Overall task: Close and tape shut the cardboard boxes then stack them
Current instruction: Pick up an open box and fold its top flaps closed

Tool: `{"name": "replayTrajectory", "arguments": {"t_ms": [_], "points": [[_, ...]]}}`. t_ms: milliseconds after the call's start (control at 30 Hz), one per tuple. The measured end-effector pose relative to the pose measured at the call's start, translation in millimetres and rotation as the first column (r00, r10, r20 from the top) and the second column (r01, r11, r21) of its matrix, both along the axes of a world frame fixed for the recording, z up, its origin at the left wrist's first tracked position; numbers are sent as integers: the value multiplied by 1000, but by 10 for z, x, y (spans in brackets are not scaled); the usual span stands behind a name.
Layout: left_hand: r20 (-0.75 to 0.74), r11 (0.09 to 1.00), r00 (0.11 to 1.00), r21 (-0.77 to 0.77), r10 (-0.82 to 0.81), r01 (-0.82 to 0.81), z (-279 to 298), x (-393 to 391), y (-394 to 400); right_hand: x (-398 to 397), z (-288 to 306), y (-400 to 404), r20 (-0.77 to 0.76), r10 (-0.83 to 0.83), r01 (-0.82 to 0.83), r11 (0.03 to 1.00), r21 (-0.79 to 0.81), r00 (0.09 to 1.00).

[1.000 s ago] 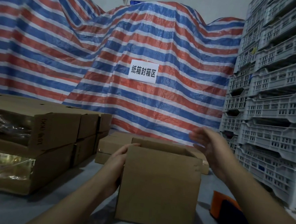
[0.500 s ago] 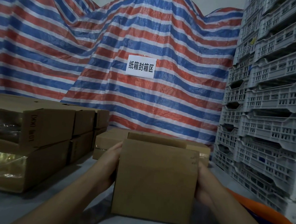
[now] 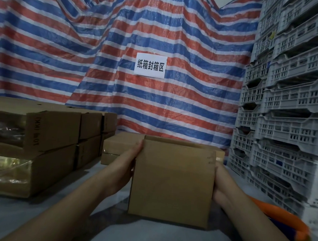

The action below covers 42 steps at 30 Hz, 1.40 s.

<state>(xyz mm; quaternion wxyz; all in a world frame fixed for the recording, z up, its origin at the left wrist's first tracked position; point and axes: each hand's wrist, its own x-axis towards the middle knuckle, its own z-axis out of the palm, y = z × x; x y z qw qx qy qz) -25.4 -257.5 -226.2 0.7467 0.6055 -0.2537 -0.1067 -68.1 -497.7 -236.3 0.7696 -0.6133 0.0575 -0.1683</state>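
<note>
Two hands on one open box point(image 3: 172, 182): left hand point(image 3: 128, 167) lies flat against its left wall, fingers point(image 3: 139, 147) straight up to the top edge; right hand point(image 3: 219, 183) presses the right wall, and its fingers are hidden behind the cardboard, so I can't tell how they lie. Box sits on the grey surface point(image 3: 37, 215) dead centre, top still unsealed.

Step in hand, as I read it: squaring the box before folding flaps. I'd keep both palms pushing evenly so the walls stay square, then fold the short flaps in first, long ones over, and hold the seam tight before reaching for tape.

Count: one box in hand. Just behind it, a low stack of flat boxes point(image 3: 119, 147), two layers I think, view is poor there. Left of the box, a taller pile of sealed cartons point(image 3: 51, 130), two layers, about three per layer. Right of the box, stacked grey plastic crates point(image 3: 288, 128) and an orange object point(image 3: 286, 219), near my right forearm. One paper sign point(image 3: 150, 65) on the striped tarp point(image 3: 65, 49) behind.
</note>
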Motion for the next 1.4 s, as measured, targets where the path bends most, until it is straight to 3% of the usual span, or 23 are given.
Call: {"name": "replayTrajectory", "arguments": {"t_ms": [233, 400, 600, 833, 967, 1233, 1333, 1400], "points": [[-84, 976, 973, 5, 217, -218, -37, 85, -94, 67, 93, 8, 91, 83, -78, 995, -58, 992], [-100, 954, 951, -39, 291, -296, -50, 139, -140, 80, 54, 0, 95, 173, -181, 980, 86, 980], [-79, 949, 950, -71, 303, -309, -61, 173, -115, 6, 8, -16, 89, 259, -255, 965, -55, 962], [33, 963, 972, -151, 232, -224, -52, 223, -85, 26, 22, -13, 185, 248, -242, 969, -53, 951], [165, 936, 922, -24, 350, -351, -95, 243, -39, 11, 5, -33, 210, 242, -241, 970, -31, 947], [210, 906, 885, -1, 415, -424, -119, 303, -20, 27, -6, 9, 141, 148, -129, 982, -135, 979], [269, 894, 888, 152, 372, -421, 26, 275, 7, 15, 0, 13, 137, 152, -132, 981, -145, 979], [399, 815, 852, 327, 339, -478, 159, 222, 22, 5, 5, 13, 123, 153, -133, 978, -157, 980]]}}
